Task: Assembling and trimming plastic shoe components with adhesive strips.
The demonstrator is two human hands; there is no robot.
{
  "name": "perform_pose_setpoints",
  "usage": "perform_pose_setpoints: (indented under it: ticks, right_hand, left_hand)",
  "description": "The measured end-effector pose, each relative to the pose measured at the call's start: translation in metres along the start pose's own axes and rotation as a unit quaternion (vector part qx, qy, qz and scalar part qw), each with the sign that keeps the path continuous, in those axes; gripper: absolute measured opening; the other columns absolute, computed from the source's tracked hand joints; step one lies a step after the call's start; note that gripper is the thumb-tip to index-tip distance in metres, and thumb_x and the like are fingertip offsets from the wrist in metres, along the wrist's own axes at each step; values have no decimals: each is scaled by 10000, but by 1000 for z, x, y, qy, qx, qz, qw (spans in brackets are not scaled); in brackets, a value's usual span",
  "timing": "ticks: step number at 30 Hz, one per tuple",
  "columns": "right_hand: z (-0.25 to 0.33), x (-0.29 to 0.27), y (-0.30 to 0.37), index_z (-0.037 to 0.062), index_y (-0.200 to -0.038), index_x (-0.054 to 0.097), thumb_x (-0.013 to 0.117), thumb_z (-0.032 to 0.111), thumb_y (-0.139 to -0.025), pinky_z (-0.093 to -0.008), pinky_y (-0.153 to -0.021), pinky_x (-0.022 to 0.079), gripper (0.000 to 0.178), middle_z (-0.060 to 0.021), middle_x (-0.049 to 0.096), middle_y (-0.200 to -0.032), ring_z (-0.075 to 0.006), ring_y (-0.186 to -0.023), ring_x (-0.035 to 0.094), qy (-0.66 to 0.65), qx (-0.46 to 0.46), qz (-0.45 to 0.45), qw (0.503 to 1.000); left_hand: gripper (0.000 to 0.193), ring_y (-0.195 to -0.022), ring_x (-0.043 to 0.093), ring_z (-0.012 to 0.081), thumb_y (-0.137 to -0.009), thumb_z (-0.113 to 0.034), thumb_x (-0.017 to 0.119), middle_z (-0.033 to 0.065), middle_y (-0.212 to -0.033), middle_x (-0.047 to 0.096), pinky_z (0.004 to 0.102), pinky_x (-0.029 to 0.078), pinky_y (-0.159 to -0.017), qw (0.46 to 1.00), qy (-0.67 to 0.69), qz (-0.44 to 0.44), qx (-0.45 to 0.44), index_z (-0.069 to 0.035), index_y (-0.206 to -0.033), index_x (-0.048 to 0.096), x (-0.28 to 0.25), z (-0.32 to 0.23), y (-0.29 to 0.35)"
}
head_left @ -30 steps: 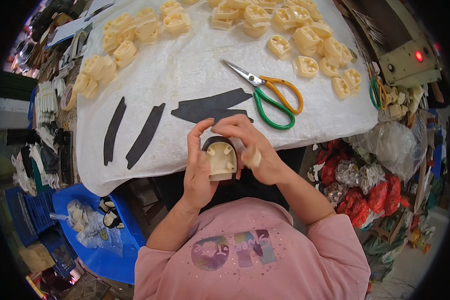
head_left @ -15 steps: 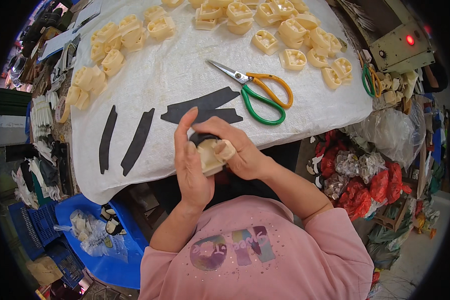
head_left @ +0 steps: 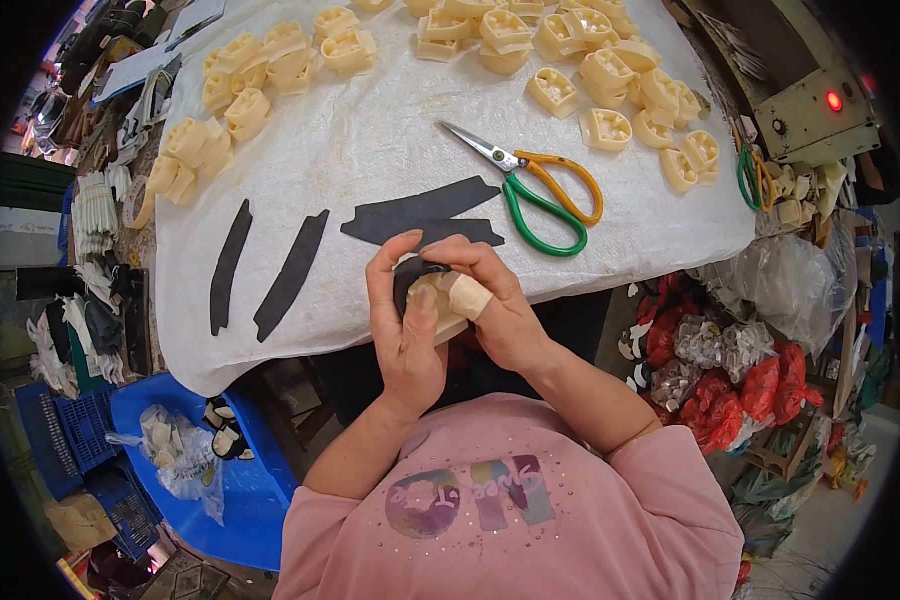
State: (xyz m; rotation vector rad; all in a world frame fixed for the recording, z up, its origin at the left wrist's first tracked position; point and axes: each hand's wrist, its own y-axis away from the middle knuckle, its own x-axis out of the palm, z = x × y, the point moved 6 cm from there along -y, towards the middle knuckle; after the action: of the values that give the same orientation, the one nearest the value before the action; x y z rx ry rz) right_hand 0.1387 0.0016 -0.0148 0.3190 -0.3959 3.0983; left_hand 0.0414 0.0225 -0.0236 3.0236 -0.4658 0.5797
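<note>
Close to my body, at the table's front edge, both hands hold a cream plastic shoe heel (head_left: pixel 432 322) with a black strip (head_left: pixel 406 278) around its far side. My left hand (head_left: pixel 411 355) is closed around the heel's left, thumb lying across the cream face. From the right, my right hand (head_left: pixel 513 325) grips it, fingers bent over the black strip; a pale wrap covers its thumb. Two overlapping black strips (head_left: pixel 420 208) lie just beyond my hands, and two separate ones, a narrow strip (head_left: pixel 231 268) and a wider strip (head_left: pixel 292 276), lie to the left.
Scissors (head_left: pixel 530 178) with orange and green handles rest on the white-covered table (head_left: pixel 370 130). Many cream heels (head_left: pixel 553 92) are heaped along its far side. At lower left stands a blue tub (head_left: pixel 185 525) holding plastic bags. Red plastic bags (head_left: pixel 715 405) are piled at right.
The heel has turned in my hands, and my left thumb now lies across it. My right fingers have closed over the black strip. The whole view has shifted slightly.
</note>
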Motion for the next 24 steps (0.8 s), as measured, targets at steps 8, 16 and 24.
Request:
perform_pose_setpoints:
  ticks: [8,16,24]
  right_hand:
    - [-1,-1,-2,45,-1181,509,446,205,-933,-249,-869,386,302,-35,515,-1072,-131,-994,497,-8,40,21,999]
    - [-15,-4,3,68,-1386,329,458,309,-941,-298,-892,392,522,-113,450,-1096,-181,-990,472,-203,166,-12,965]
    - [39,-13,-21,7,-1153,516,767,297,-691,-285,-637,450,600,-81,532,-841,-168,-733,539,359,-15,56,931]
  left_hand:
    - [686,-1093,498,196,-920,-511,383,117,-1242,420,323,435,-912,999,5,22,26,-72,-1409,186,10,-10,2]
    - [668,-1007,556,205,-913,-619,230,105,-1117,523,343,481,-823,982,159,48,-93,-192,-1423,173,3,-11,-13]
    - [953,-967,505,254,-880,-562,430,194,-1114,440,379,400,-884,934,-260,164,181,59,-1390,-81,5,-35,-9]
